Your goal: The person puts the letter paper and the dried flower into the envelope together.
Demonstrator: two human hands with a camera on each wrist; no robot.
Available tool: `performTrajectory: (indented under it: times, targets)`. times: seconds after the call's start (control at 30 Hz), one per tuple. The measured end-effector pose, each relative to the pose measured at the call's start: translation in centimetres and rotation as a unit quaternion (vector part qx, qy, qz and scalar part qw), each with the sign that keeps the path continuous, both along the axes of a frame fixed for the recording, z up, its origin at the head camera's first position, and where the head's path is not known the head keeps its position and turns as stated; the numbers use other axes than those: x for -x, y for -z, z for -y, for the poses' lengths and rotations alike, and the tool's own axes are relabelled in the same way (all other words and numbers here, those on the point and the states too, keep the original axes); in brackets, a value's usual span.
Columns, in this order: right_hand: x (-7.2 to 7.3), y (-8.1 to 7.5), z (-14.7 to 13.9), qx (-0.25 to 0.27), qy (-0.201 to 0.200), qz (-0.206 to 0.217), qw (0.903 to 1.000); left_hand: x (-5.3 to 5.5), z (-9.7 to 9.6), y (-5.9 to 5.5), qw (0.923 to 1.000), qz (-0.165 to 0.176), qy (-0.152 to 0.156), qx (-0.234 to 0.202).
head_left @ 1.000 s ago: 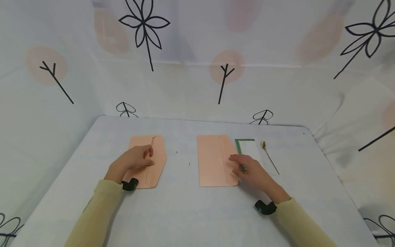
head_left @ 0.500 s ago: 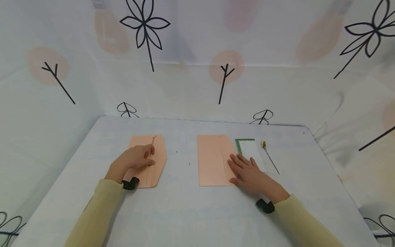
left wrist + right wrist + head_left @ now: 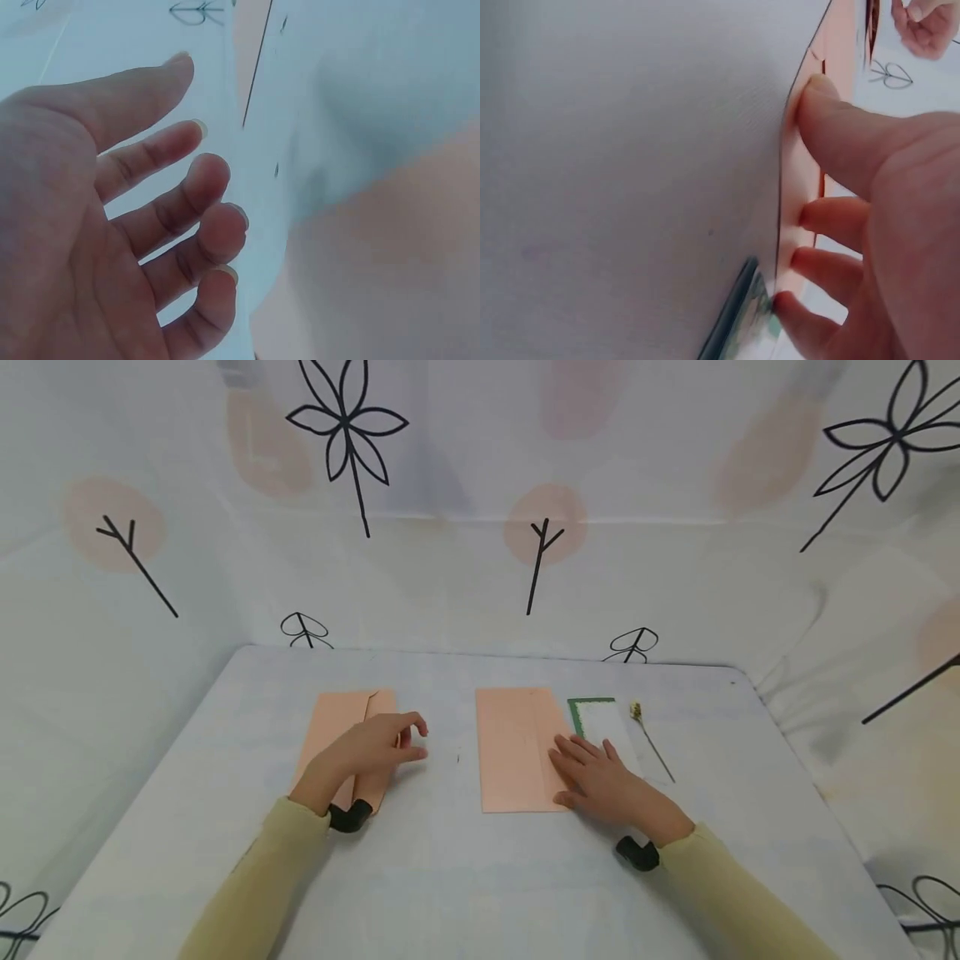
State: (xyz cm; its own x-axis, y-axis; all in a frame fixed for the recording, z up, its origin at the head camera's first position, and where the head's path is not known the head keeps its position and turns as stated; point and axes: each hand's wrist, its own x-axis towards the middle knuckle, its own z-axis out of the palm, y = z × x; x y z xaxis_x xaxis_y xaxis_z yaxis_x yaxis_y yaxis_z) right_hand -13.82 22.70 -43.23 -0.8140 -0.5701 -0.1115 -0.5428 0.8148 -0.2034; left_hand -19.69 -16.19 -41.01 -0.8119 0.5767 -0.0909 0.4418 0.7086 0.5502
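Observation:
Two pale pink envelopes lie flat on the white table. My left hand [image 3: 367,756] hovers over the left envelope [image 3: 333,717], fingertips reaching past its right edge. In the left wrist view that hand's fingers [image 3: 214,176] are loosely curled around nothing. My right hand [image 3: 603,785] rests with spread fingers on the right-hand edge of the right envelope [image 3: 510,752]. The right wrist view shows its thumb and fingertips pressing along that envelope's flap [image 3: 801,180]. Beside it lies a white card [image 3: 603,722] with a green border, partly hidden under the hand.
To the right of the card lies a dried flower [image 3: 637,712] on a thin stem. White cloth [image 3: 442,585] printed with black plant outlines rises behind the table [image 3: 465,885]. Each wrist wears a black device [image 3: 637,853].
My left hand has lifted from its envelope and moved right, toward the other one. My right hand's fingers have spread and settled onto the right envelope's edge.

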Motion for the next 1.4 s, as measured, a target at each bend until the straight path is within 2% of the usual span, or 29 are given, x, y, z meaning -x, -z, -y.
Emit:
performTrajectory:
  times: [0.1, 0.3, 0.43, 0.67, 0.8, 1.07, 1.23, 1.4]
  targets:
    - [0.0, -0.3, 0.2, -0.009, -0.002, 0.000, 1.0000, 0.4, -1.4, 0.3, 0.9995, -0.015, 0.026, -0.004]
    - [0.1, -0.6, 0.3, -0.024, -0.016, -0.008, 0.9996, 1.0, -4.4, 0.6, 0.9982, -0.025, 0.054, -0.008]
    - [0.3, -0.5, 0.3, -0.032, -0.026, -0.014, 0.9991, 1.3, -6.4, 0.8, 0.9964, -0.028, 0.078, -0.018]
    - [0.5, -0.7, 0.6, -0.053, -0.023, -0.010, 0.9983, 1.9, -9.3, 1.6, 0.9942, -0.023, 0.104, -0.011]
    - [0.5, -0.7, 0.7, -0.056, -0.022, -0.003, 0.9982, 2.2, -10.4, 1.9, 0.9937, -0.020, 0.110, -0.006]
    - [0.5, -0.6, 0.7, -0.053, -0.027, -0.001, 0.9982, 2.7, -11.7, 2.8, 0.9950, -0.007, 0.098, 0.018]
    - [0.4, -0.8, 0.7, -0.043, -0.028, 0.001, 0.9987, 2.9, -12.7, 3.0, 0.9943, -0.022, 0.101, 0.026]
    - [0.4, -0.8, 0.7, -0.040, -0.023, 0.009, 0.9989, 3.1, -14.2, 3.3, 0.9910, -0.046, 0.118, 0.044]
